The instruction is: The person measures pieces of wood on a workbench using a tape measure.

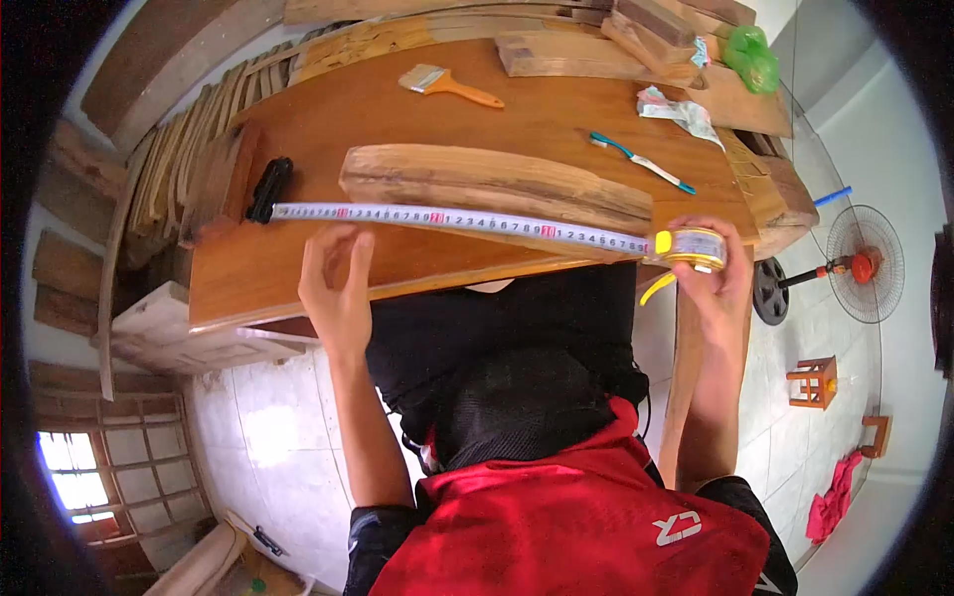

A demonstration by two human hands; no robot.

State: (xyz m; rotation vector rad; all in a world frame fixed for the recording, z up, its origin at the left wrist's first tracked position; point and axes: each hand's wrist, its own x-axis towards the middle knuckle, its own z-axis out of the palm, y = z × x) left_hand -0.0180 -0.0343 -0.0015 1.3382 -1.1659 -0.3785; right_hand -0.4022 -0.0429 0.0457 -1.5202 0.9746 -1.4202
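My right hand (717, 273) is wrapped round a yellow and clear tape measure (689, 246). Its white blade (457, 221) stretches left across the wooden table (229, 283), in front of a rough wooden piece (497, 184). The blade's far end lies by a black object (269, 189) near the table's left side. My left hand (338, 273) is just below the blade's left part, thumb and fingers apart, with nothing seen between them.
A paintbrush (449, 85) and a toothbrush (644, 162) lie on the table. Wood blocks (586, 57), a crumpled wrapper (680, 111) and a green bag (752, 60) are at the back right. A fan (865, 265) stands to the right.
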